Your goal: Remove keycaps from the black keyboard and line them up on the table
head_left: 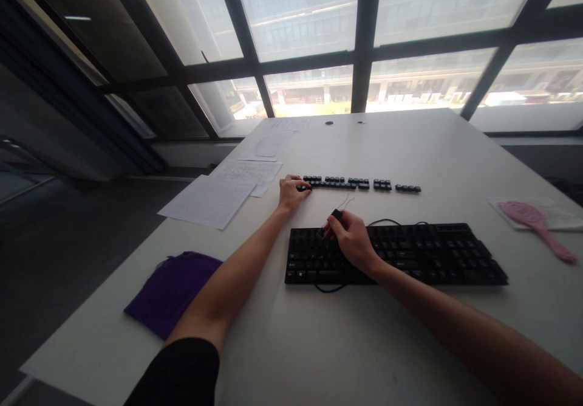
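My left hand (291, 192) reaches to the left end of two rows of loose black keycaps (334, 183). Its thumb and fingers are pinched around a keycap (302, 188) there, resting at table level. Closed around the black handle of a wire keycap puller (337, 214), my right hand (353, 236) is over the left part of a black keyboard (410, 254). Thin wire loops stick out from both ends of the puller. The lower loop is close to the upper key rows, partly hidden by my fingers; whether it touches a key I cannot tell.
Printed sheets (209, 202) lie along the table's left edge. A purple cloth pouch (177, 287) is beside my left forearm. At the right, a pink hairbrush (531, 217) rests partly on a clear plastic bag (562, 216). The keyboard's cable (330, 289) shows below its front edge.
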A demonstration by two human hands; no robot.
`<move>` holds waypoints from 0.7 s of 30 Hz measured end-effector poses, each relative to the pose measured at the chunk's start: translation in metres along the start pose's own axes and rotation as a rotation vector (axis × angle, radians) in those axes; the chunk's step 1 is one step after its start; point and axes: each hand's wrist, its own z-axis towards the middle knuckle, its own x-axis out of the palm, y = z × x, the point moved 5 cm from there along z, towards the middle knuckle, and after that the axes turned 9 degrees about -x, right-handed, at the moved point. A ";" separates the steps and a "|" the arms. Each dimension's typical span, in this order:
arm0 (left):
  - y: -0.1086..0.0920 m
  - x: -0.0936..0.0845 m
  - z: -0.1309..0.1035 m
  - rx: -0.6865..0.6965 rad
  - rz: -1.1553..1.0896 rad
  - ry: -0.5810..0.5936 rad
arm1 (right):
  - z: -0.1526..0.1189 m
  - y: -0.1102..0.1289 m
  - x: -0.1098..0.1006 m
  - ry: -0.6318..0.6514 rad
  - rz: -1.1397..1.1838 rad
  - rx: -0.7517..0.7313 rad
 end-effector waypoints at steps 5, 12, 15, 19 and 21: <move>-0.001 0.000 -0.001 0.011 -0.008 0.000 | -0.001 0.001 0.001 0.002 0.000 -0.003; -0.007 -0.013 -0.007 -0.002 -0.005 -0.034 | -0.001 0.003 -0.004 -0.105 0.094 -0.023; -0.014 -0.034 -0.019 -0.039 -0.038 -0.102 | -0.002 0.002 -0.005 -0.141 0.098 -0.015; -0.040 -0.054 -0.062 0.001 -0.039 -0.049 | 0.000 0.007 -0.006 -0.124 0.063 -0.030; -0.058 -0.057 -0.093 0.071 -0.029 0.040 | 0.002 0.012 -0.007 -0.076 0.017 -0.049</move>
